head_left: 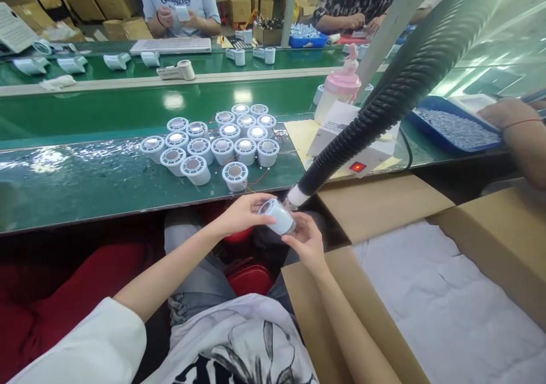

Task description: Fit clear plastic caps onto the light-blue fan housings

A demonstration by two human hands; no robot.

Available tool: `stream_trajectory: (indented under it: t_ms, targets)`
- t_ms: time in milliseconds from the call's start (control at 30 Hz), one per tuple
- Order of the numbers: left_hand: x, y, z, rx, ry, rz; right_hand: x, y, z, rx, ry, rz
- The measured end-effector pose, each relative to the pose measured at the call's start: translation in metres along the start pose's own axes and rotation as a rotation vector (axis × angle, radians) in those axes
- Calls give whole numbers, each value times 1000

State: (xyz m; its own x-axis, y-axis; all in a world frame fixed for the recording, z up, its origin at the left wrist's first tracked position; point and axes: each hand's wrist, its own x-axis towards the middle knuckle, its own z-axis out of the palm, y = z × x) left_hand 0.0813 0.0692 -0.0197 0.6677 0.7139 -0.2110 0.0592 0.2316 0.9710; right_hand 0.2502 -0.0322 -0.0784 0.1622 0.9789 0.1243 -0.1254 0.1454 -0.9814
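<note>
Left hand [255, 210], right hand [307, 240] grasp 1 white cylinder [278, 218] by hose [371, 119]; more cylinders [223, 153] stand on bench [85, 188], finished or waiting unclear.

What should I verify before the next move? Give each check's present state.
1. Left hand gripping the white cylinder: ok.
2. Right hand on the cylinder's other end: ok.
3. Hose tip clear of the cylinder: cannot tell; they crowd together in view.
4. Red switch lit: ok.
5. Standing parts' wires tidy: not ok; some trail loosely on the green bench.
6. Co-worker's hand clear of both hands: ok.
</note>
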Motion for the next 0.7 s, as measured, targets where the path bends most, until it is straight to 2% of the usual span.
stream_trajectory:
  t_ms: [133, 233, 333, 467, 533, 700]
  targets:
    - [-9, -4, -1, 8, -47, 23, -8, -9, 0, -63, -30, -20]
    - [-31, -9, -1, -6, -95, 38, -19, -24, 0, -126, -90, -15]
    - [-60, -10, 1, 27, -136, 86, -32, -44, -1, -250, -195, -22]
    - [-90, -6, 4, 116, -163, 171, -40, -71, 0, -499, -359, -118]
    - [-99, -4, 5, 155, -153, 199, -40, -82, 3, -504, -401, -103]
    - [-112, 3, 3, 255, -105, 261, -38, -95, 11, -373, -440, 37]
